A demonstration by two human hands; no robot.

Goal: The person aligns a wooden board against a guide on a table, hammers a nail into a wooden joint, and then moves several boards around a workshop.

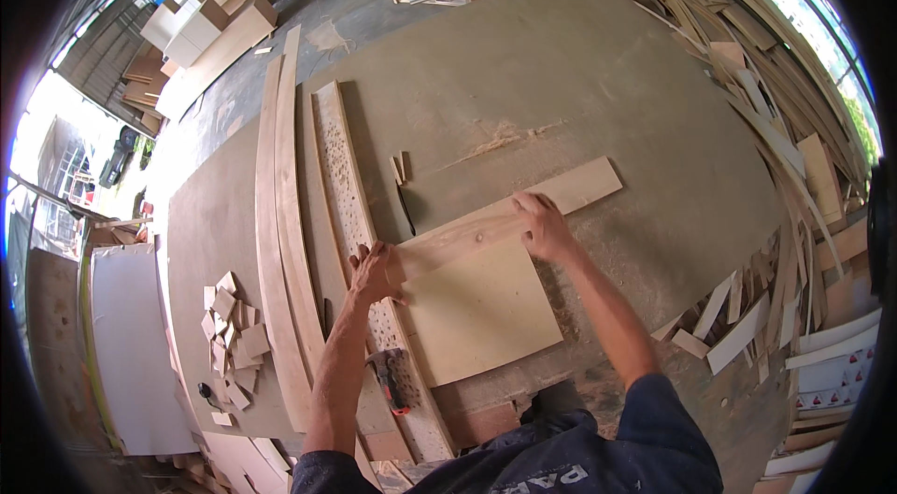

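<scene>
A long, pale wooden board [584, 188] lies slanted across the upper edge of a square, cream-coloured panel [481, 312]. My left hand [374, 272] grips the board's left end, its fingers curled over by a long speckled strip and its thumb beside the panel's corner. Further along, my right hand [542, 225] is closed on the board, fingers bent over its top face. The speckled strip [338, 153], pitted and raised at its edges, runs away from me along the panel's left side. On its near part lies a red and black hand tool [389, 382].
Two long planks [278, 167] lie left of the strip. Small wood offcuts [229, 335] are heaped at the left. A thin dark piece [405, 204] and short sticks [400, 167] lie beyond the board, near sawdust [505, 139]. Scrap timber [775, 204] is piled along the right.
</scene>
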